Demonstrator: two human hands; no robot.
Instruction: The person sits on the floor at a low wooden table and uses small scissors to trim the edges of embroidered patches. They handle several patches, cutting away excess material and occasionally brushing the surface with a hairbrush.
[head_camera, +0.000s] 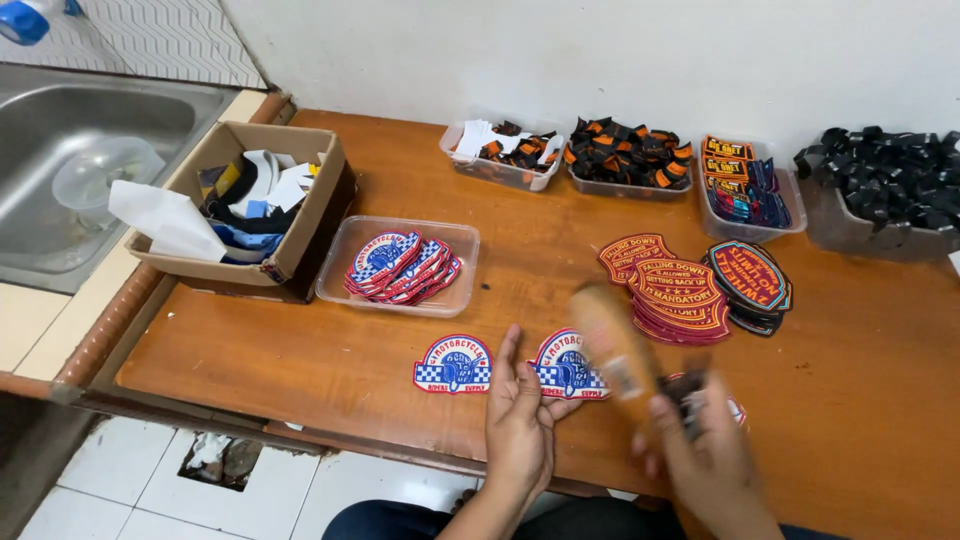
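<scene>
My left hand (518, 415) rests flat at the table's near edge, fingers touching a blue, white and red embroidered patch (566, 365). A matching patch (454, 364) lies just to its left. My right hand (705, 450) grips a wooden-handled tool (615, 345), blurred by motion, raised over the table near a third patch (735, 408) mostly hidden under the hand. What the tool's end is cannot be made out.
A clear tray (340, 275) holds a stack of similar patches. Red oval patches (675, 290) and dark oval patches (750, 280) lie stacked at right. Several trays of small black and orange pieces (628, 155) line the wall. A cardboard box (310, 215) and steel sink (60, 130) sit left.
</scene>
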